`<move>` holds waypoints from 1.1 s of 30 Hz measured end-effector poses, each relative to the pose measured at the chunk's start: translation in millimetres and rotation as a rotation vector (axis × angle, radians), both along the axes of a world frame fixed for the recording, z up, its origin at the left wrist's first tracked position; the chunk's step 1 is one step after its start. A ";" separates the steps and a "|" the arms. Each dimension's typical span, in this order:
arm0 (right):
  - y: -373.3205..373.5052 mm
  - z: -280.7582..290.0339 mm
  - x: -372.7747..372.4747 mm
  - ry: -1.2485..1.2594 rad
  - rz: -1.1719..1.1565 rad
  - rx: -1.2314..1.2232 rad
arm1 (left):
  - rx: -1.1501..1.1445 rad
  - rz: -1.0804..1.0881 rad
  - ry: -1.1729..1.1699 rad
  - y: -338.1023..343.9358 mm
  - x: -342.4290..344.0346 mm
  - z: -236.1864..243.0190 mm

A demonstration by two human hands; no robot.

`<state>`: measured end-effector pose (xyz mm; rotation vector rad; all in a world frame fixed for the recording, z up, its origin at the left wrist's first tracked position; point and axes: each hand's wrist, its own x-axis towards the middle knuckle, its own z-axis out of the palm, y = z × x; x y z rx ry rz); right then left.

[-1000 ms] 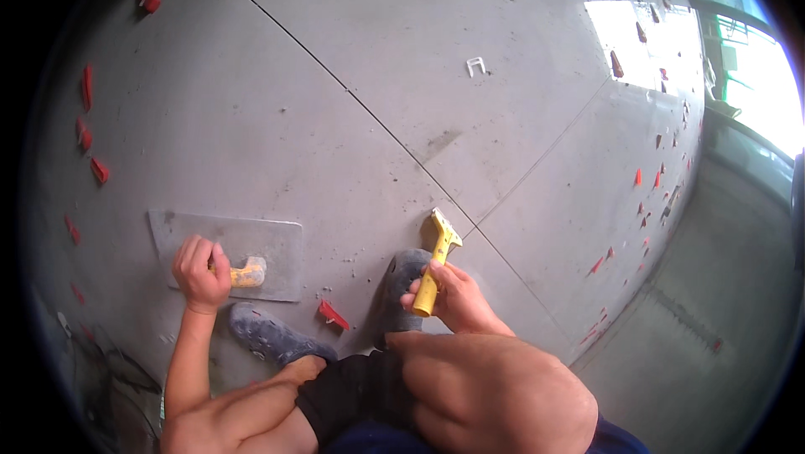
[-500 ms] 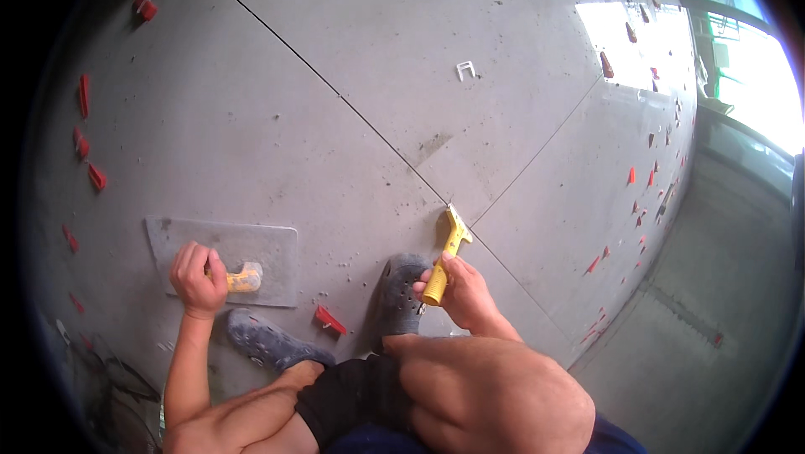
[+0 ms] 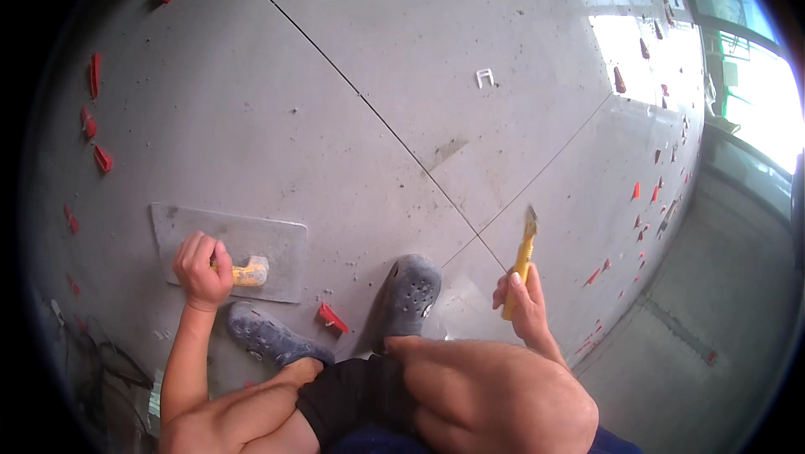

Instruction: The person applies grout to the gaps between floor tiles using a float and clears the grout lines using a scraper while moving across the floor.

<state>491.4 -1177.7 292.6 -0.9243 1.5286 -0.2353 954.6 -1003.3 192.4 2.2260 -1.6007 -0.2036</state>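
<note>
Yellow along its handle, my scraper points away from me, its long axis leaning slightly right, out past my right foot above the grey floor. The flat float to my left lies lengthwise left to right. I count one scraper, one float, two dark clogs and one white clip. My right hand curls around the scraper's handle; my left hand is closed around the float's grip.
</note>
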 end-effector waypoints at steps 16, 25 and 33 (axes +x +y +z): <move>4.0 -55.6 -49.6 0.258 0.240 0.090 | 0.044 -0.007 -0.009 -0.9 -0.8 0.9; 2.2 -71.6 -53.7 0.175 0.182 0.136 | 0.002 0.024 0.007 4.7 -3.3 -6.9; -27.7 -80.7 1.1 0.164 0.289 0.038 | 0.089 -0.001 0.142 5.5 -2.2 -11.9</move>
